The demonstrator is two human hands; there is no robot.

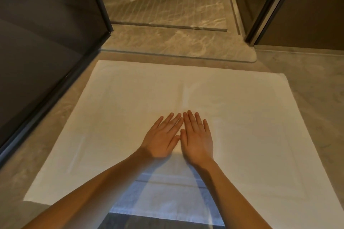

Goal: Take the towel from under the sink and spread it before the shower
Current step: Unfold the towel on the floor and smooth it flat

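A white towel [130, 98] lies flat and unfolded on the stone floor, its far edge just short of the shower's raised sill [176, 46]. A faint crease runs down its middle. My left hand [162, 137] and my right hand [197, 139] rest palm-down on the towel's centre, side by side, fingers straight and slightly apart, thumbs nearly touching. Neither hand grips anything. My forearms cover part of the towel's near edge.
The shower floor [163, 2] with grooved marble lies beyond the sill. A dark glass panel [46, 42] stands on the left and a dark door frame [266, 5] on the right. Grey stone floor [316, 89] surrounds the towel.
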